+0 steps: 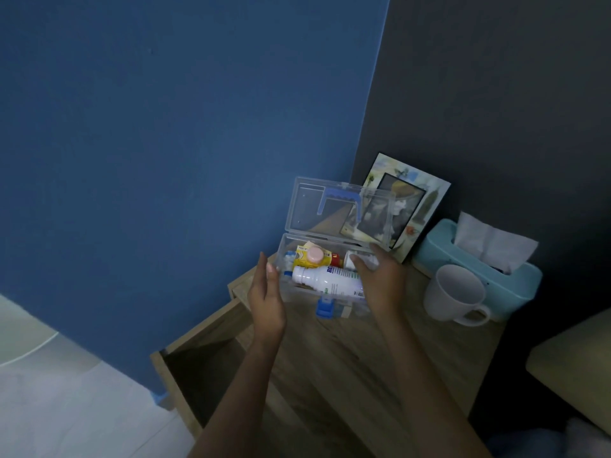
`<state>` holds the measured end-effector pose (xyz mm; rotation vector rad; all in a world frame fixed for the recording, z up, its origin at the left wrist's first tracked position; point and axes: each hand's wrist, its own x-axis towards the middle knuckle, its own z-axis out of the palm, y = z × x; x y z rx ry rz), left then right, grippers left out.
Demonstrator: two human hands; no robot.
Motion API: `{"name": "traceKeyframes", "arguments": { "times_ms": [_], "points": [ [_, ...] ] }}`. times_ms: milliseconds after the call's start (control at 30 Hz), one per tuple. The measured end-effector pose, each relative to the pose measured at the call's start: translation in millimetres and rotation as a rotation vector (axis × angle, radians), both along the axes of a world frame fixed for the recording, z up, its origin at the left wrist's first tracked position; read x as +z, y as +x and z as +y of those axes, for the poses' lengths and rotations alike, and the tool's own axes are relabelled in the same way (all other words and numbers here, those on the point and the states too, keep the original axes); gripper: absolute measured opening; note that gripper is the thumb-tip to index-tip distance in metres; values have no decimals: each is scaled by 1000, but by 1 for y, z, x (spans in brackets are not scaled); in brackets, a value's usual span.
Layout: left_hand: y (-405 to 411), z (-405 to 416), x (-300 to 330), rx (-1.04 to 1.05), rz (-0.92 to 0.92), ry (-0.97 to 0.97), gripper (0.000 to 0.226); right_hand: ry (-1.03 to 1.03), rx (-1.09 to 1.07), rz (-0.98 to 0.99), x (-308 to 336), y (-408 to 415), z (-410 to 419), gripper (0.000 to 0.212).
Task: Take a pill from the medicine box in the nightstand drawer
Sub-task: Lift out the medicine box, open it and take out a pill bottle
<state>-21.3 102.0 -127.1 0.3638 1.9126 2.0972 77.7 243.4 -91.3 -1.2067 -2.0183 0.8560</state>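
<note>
Medicine box (330,292) lid up, one white bottle (327,280) inside; left hand (266,299) spread, right hand's (380,279) grip unclear

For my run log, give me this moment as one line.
stage: box opened | medicine box: on nightstand, lid up | left hand: open beside box | right hand: at box's right end | pill: not taken
</note>
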Motion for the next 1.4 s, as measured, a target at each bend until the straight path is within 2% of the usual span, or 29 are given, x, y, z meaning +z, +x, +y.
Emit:
{"name": "traceKeyframes", "arguments": {
  "times_ms": [100, 167, 300, 533, 733, 833, 967, 1100, 1167, 1300, 1400],
  "points": [
    [1, -1, 0, -9, -4, 0, 53, 82, 63, -36, 5, -21, -10, 40],
    [1, -2, 0, -13, -5, -9, 53, 113, 101, -134, 7, -35, -15, 31],
    [-2, -5, 2, -12, -1, -7, 54, 77, 188, -329, 6, -58, -19, 28],
    [-6, -9, 2, 2, -3, -9, 53, -12, 212, -409, 9, -73, -18, 27],
    [-5, -11, 6, 3, 8, -6, 53, 1, 215, -445, 12, -75, -20, 27],
    [-4, -12, 15, -5, 72, -20, 51, 23, 222, -391, 17, -68, -22, 16],
    [2, -11, 34, -49, 140, -15, 50, 53, 263, -224, 33, -48, -29, 21],
    [18, -12, 56, -126, 145, 25, 54, 116, 288, -106, 48, -11, -42, 16],
    [30, -17, 64, -171, 147, 54, 58, 92, 284, -62, 49, 13, -49, 23],
    [56, -26, 65, -249, 140, 32, 44, -41, 276, 54, 44, 62, -62, 33],
    [77, -32, 59, -264, 122, -6, 41, -165, 281, 99, 40, 95, -72, 42]
  ]
}}
